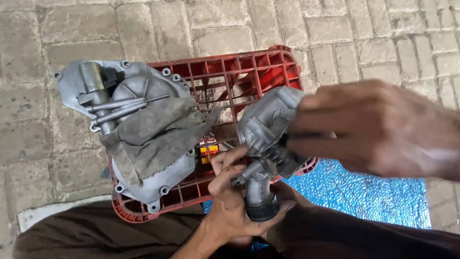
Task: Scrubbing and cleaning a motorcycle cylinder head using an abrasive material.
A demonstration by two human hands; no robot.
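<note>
A grey cast-metal part (pixel 265 125) with a round tube at its lower end is held up in front of me. My left hand (pixel 232 201) grips the tube end from below, its fingers curled around the neck. My right hand (pixel 378 127) closes over the upper body of the part from the right. Left of them, a grey metal engine cover (pixel 139 86) lies on a red plastic crate (pixel 249 72), with a dirty grey rag (pixel 155 132) draped over it and long bolts (pixel 124 108) resting on top.
The crate stands on a brick-paved floor (pixel 335 29). A blue tarp sheet (pixel 364 192) lies at the lower right. A small yellow and red item (pixel 209 150) sits inside the crate. My dark trousers (pixel 96 235) fill the bottom edge.
</note>
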